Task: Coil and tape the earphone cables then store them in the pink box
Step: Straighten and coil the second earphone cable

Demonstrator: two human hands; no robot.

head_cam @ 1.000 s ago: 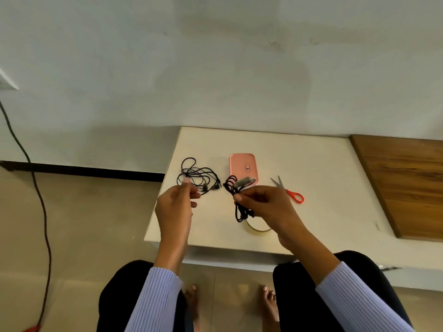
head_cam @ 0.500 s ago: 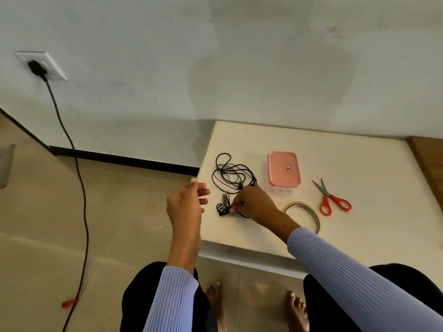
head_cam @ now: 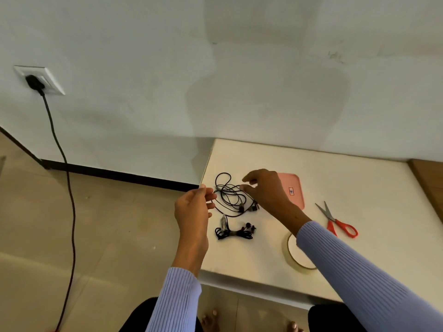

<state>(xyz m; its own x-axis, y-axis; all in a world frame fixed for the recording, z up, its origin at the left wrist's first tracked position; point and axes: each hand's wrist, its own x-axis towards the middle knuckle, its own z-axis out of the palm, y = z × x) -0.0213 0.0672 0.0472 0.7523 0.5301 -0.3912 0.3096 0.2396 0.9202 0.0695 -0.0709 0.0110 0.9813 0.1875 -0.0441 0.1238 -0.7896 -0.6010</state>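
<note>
Pinching the loose cable [head_cam: 229, 195], left hand [head_cam: 191, 209]; right hand [head_cam: 266, 190] hovers, fingers spread.

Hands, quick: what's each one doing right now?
Left hand: pinches a strand of the loose earphone cable.
Right hand: open, fingers spread above that cable, holding nothing.

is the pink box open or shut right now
Shut: the pink box lies flat on the table, lid on, label up.
</note>
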